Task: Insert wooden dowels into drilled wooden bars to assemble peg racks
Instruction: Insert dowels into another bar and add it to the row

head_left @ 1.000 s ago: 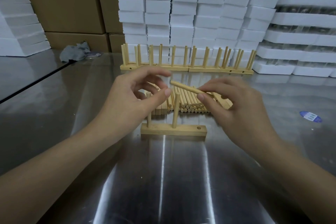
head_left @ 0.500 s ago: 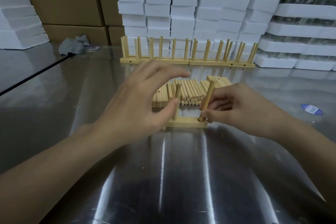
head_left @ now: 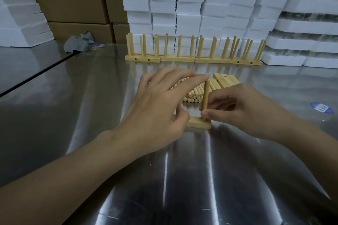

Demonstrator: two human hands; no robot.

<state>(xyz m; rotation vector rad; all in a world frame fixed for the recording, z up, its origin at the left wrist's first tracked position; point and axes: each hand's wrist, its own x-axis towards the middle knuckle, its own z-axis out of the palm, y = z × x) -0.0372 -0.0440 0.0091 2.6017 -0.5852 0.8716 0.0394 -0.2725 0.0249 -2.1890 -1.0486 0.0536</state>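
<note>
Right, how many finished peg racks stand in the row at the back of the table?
4, end to end before the foam blocks: left rack, centre-left rack, centre-right rack, right rack. More may hide behind them.

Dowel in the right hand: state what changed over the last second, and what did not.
The right hand swung the dowel from slanted in the air to upright and set its lower end at the right-end hole of the wooden bar, pinching it throughout. The left hand stretched its fingers across, index fingertip now at the dowel's top. The dowel pile and finished racks stayed put.
</note>
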